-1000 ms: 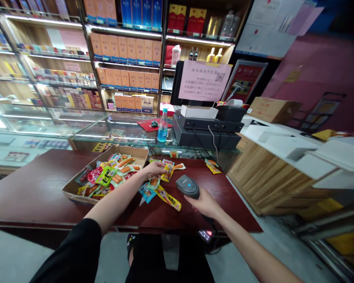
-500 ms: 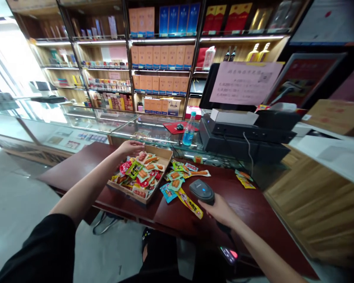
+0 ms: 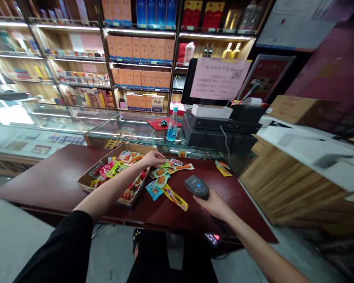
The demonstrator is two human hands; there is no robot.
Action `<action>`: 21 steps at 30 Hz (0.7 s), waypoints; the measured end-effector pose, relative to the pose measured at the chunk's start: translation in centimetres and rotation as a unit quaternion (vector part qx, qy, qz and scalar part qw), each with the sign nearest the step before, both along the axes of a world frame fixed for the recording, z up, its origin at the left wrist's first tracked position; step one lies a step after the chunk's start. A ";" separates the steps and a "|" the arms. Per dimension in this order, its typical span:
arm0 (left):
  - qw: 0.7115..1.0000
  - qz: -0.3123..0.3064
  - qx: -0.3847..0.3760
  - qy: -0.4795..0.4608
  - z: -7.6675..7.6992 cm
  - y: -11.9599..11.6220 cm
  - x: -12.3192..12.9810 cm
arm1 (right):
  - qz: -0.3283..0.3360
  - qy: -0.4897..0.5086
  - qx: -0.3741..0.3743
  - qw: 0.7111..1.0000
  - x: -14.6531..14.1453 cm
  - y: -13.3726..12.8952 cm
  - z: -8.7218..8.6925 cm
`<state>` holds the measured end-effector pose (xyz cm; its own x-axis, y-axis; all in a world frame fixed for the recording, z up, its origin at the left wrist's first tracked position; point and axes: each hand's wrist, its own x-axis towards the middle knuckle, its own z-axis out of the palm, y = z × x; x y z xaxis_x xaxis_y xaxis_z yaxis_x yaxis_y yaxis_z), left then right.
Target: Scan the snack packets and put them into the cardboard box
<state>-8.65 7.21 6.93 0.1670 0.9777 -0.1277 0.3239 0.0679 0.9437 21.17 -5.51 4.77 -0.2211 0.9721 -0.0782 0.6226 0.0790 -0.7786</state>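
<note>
My right hand [image 3: 214, 204] is wrapped round the handle of a dark grey barcode scanner [image 3: 197, 186], which has a blue light on top and is held above the table. My left hand [image 3: 153, 159] reaches over the right edge of an open cardboard box [image 3: 88, 184] full of wrapped snacks. Its fingers are curled together beside a small heap of snack packets [image 3: 161, 181]; whatever they hold is too small to make out. In front of the heap lie a long yellow packet [image 3: 175, 197] and a blue packet [image 3: 154, 190].
Two more packets [image 3: 223, 169] lie towards the right end of the dark red table [image 3: 50, 169]. Behind it, the glass counter bears a blue drink bottle [image 3: 172, 127] and a monitor with a pink sign [image 3: 220, 78]. A lit phone [image 3: 212, 238] shows below the table's front edge.
My left hand has moved right, from above the box to the snack heap, its fingers closing. The view has shifted to the right. My right hand still holds the scanner.
</note>
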 end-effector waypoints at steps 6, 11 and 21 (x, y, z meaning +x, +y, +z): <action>0.981 -0.071 0.074 0.163 -3.3 3.2 8.0 | -0.031 0.021 0.012 0.999 2.6 -0.8 0.2; 0.908 -0.095 0.175 0.369 -5.2 5.1 11.6 | -0.062 0.026 0.029 0.997 5.1 -0.9 -0.3; 0.824 -0.165 0.190 0.508 -6.0 4.8 13.9 | -0.101 0.015 0.038 0.994 6.9 -1.4 -0.4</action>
<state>5.22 12.05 0.95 0.4275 0.9020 -0.0608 0.9012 -0.4198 0.1080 28.11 -6.94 4.41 -0.0220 0.9998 0.0012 0.6090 0.0143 -0.7931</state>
